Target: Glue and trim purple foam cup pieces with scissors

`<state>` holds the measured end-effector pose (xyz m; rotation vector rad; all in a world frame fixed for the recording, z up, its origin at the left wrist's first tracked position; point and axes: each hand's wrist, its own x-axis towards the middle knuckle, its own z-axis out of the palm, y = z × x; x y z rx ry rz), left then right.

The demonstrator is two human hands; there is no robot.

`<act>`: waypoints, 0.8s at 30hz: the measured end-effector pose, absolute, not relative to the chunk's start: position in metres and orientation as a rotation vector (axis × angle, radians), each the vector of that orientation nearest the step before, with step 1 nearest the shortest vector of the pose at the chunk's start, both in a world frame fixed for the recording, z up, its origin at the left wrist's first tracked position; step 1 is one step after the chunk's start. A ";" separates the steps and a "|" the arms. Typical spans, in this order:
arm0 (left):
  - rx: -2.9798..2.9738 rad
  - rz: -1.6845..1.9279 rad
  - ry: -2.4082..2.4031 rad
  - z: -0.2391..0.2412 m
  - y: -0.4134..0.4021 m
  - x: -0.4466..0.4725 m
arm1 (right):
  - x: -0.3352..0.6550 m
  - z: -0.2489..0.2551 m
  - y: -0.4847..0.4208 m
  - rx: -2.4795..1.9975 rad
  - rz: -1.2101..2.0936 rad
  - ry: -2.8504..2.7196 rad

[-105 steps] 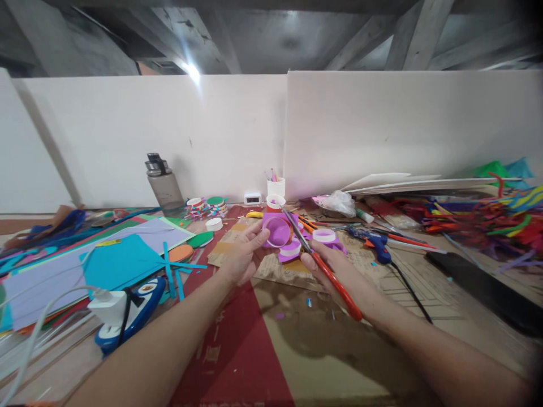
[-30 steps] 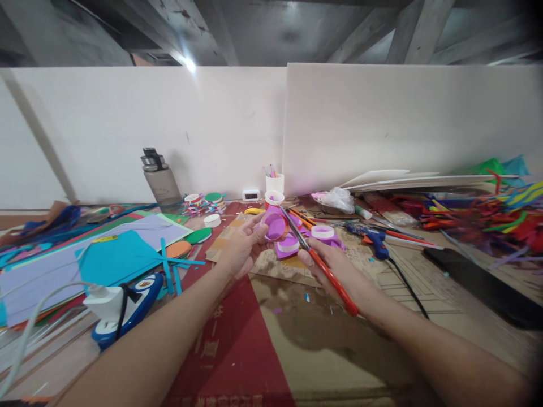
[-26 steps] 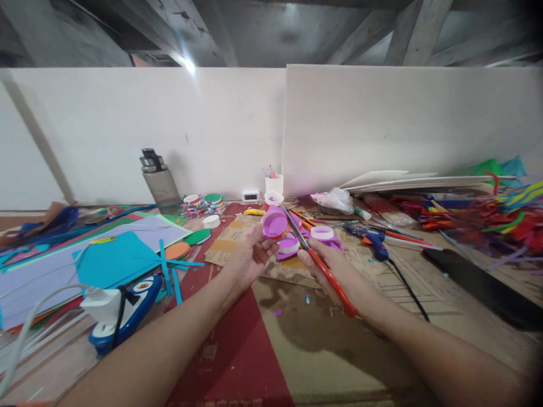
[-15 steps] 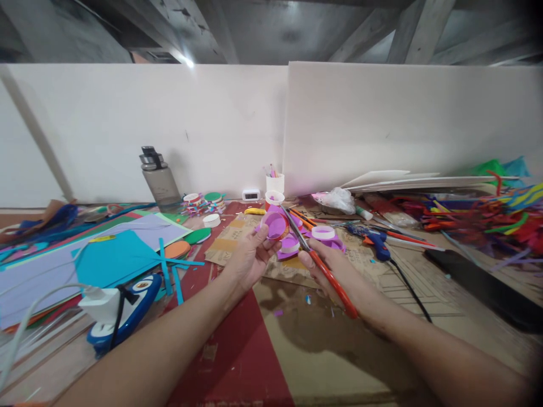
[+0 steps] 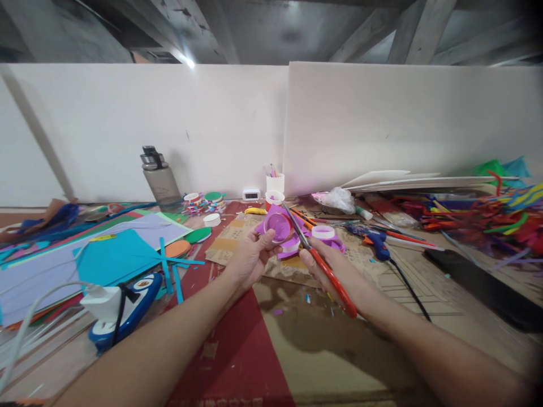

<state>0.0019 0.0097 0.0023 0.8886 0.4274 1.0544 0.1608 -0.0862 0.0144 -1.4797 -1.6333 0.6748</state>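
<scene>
My left hand (image 5: 258, 249) pinches a round purple paper piece (image 5: 280, 226) with a reddish rim, its open side tilted towards me. Part of its edge is hidden by my fingers. In my right hand (image 5: 324, 260) are red-handled scissors (image 5: 332, 281), their blades pointing up and away, against the right side of the purple piece. Whether the blades are apart is hard to make out. Below and behind lie more purple paper pieces with white rings, one white ring (image 5: 323, 232) just beyond my right hand.
A blue glue gun (image 5: 376, 244) with a black cord lies at right, beside a dark flat object (image 5: 483, 288). Coloured paper sheets (image 5: 119, 254) and a blue-and-white power strip (image 5: 127, 314) occupy the left. A bottle (image 5: 160, 180) and a red-and-white cup (image 5: 274, 199) stand at the back.
The purple piece has tilted a little in my left hand, showing more of its flat purple edge. My right hand and the scissors have barely moved.
</scene>
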 end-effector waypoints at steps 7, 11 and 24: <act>0.939 1.021 0.409 0.004 0.015 -0.002 | 0.160 0.017 -0.087 -1.489 0.680 -1.613; 0.960 1.020 0.418 0.005 0.016 -0.003 | 0.161 0.015 -0.085 -1.473 0.726 -1.592; 0.951 1.025 0.436 0.007 0.017 -0.005 | 0.163 0.008 -0.084 -1.470 0.718 -1.603</act>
